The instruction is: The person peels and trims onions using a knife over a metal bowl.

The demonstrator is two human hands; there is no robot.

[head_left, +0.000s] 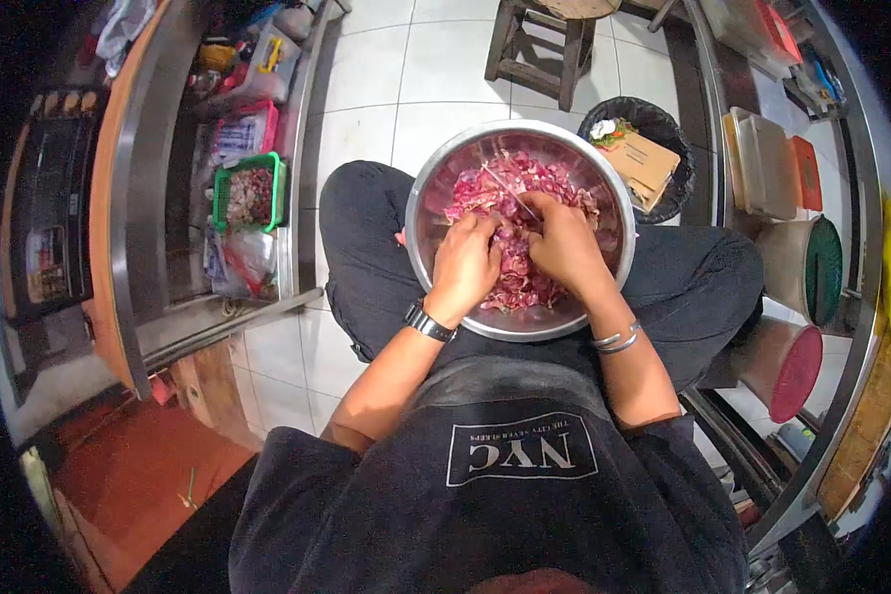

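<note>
A wide steel bowl [619,203] rests on my lap, filled with red-purple shallots [525,287] and loose bits of their skin. My left hand [465,262] is inside the bowl on the left, its fingers curled together low over the shallots; whatever they pinch is hidden. Across from it, my right hand [564,247] is closed around a small knife [510,189]. The thin blade points up and to the left over the shallots, while the handle is hidden in my fist. Both hands are close together, near the middle of the bowl.
A black-lined bin [675,148] holding cardboard stands just beyond the bowl's right side. Further off is a wooden stool [540,69]. On the left, a metal shelf carries a green basket [277,198]; lidded tubs [797,371] stand along the right.
</note>
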